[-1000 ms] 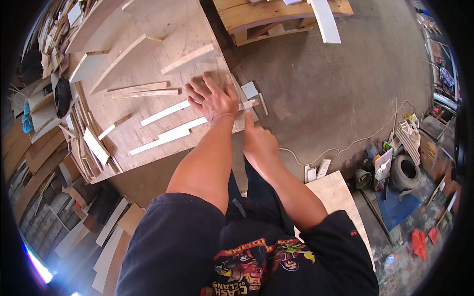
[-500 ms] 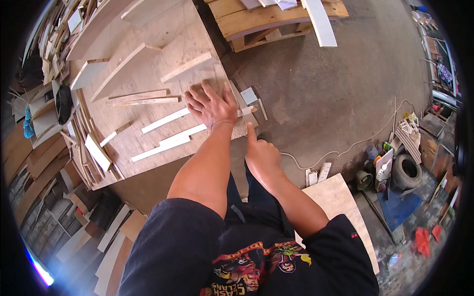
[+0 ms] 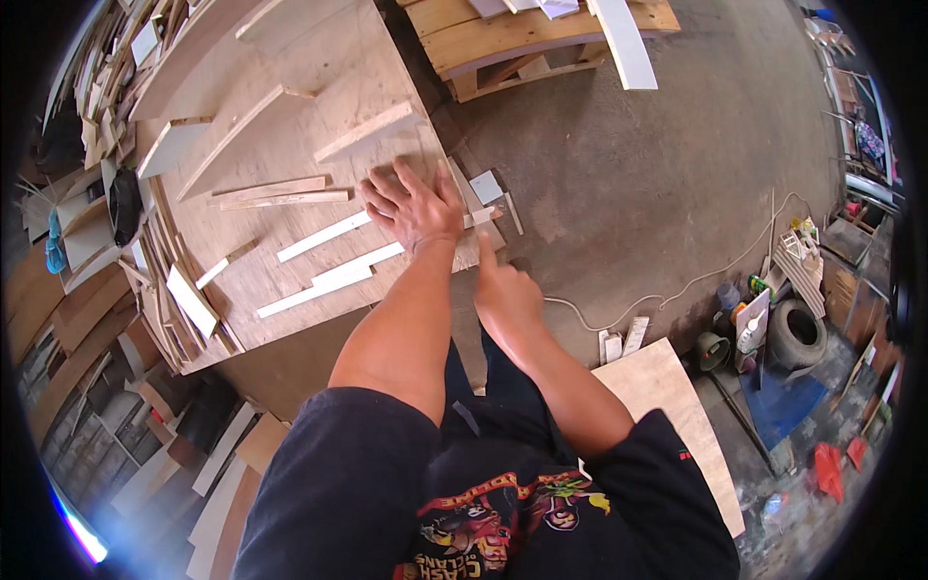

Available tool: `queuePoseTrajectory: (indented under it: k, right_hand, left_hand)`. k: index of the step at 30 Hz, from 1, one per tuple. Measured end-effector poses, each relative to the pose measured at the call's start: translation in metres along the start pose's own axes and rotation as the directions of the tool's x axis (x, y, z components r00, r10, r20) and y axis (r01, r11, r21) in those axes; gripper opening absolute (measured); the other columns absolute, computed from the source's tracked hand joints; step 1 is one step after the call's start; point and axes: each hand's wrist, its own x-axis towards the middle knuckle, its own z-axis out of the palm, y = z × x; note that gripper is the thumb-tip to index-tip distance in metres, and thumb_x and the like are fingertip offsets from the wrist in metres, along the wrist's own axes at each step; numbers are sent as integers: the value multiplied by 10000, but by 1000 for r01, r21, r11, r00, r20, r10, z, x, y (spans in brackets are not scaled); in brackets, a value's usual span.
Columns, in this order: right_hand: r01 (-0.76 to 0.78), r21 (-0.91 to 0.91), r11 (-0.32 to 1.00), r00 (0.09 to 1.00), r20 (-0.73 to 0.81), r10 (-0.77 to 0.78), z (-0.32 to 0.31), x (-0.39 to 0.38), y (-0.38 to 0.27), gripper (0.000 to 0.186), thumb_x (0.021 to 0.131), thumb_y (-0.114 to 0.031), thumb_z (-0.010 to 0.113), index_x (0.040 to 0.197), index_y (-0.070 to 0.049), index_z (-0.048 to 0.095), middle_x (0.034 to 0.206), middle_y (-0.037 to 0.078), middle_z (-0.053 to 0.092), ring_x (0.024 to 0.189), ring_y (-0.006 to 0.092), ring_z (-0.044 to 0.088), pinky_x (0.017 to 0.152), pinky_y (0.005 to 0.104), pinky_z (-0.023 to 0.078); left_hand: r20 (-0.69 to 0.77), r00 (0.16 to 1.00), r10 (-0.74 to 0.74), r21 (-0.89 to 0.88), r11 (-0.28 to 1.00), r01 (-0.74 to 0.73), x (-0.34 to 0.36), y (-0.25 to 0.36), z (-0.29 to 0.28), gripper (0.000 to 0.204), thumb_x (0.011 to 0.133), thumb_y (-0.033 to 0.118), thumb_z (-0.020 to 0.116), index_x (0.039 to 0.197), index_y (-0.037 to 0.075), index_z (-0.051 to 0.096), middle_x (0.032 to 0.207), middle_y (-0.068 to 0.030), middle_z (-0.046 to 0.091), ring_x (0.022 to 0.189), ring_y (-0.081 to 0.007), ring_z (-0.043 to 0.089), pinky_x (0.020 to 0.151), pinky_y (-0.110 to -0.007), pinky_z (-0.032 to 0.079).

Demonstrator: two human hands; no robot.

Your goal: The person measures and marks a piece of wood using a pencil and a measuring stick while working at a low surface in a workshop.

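Observation:
My left hand presses down with fingers apart on pale wood strips at the right edge of a plywood worktop. A white strip runs under it and juts out at the edge. Just below the jutting end is my right hand, index finger extended and the other fingers curled; what it holds, if anything, is hidden or too small to make out. Several white and bare wood strips lie to the left of my hands, along with upright curved boards.
A wooden pallet stand with white boards is beyond. Stacked offcuts crowd the left. A cord crosses the floor at right, near a tyre, a bucket and leaning strips. A plywood sheet lies beside my legs.
My right hand has moved slightly back and forth near the jutting strip, now a little nearer the edge than half a second ago. My left hand stays pressed in place; the view has shifted slightly.

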Motion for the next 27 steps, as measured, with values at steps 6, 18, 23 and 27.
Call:
queuePoseTrajectory:
  k: [6,18,23,27]
  right_hand:
    - [44,-69,997,999,15,-43,19,-14,-8,741,895,-98,545,1581,3,282,859,219,728,736,371,748,616,520,595]
    - [3,57,998,1000,-6,-3,-14,-8,-7,666,927,-89,526,1553,0,316,875,251,734,810,416,741,680,541,591]
    - [-41,69,997,999,-12,42,-20,5,-12,630,933,-80,516,1535,-14,342,908,249,742,863,394,750,713,556,592]
    - [-50,22,999,996,79,48,-36,-9,-17,607,931,-74,528,1508,2,357,940,249,744,877,389,752,719,555,595]
  left_hand:
    - [8,1000,10,-10,1000,-9,0,4,-2,765,985,569,463,1560,87,314,1623,-295,197,1519,-495,91,1213,-599,99]
    - [20,1000,-24,-4,1000,24,1,0,-2,772,982,592,451,1566,105,313,1636,-281,180,1532,-483,77,1219,-597,96]
    - [78,997,-21,-34,999,23,1,6,-10,781,994,568,451,1588,94,268,1644,-294,143,1537,-492,37,1228,-597,66]
    - [25,999,-27,5,1000,27,3,-2,1,779,982,608,445,1564,108,314,1638,-279,170,1532,-476,77,1220,-595,97]
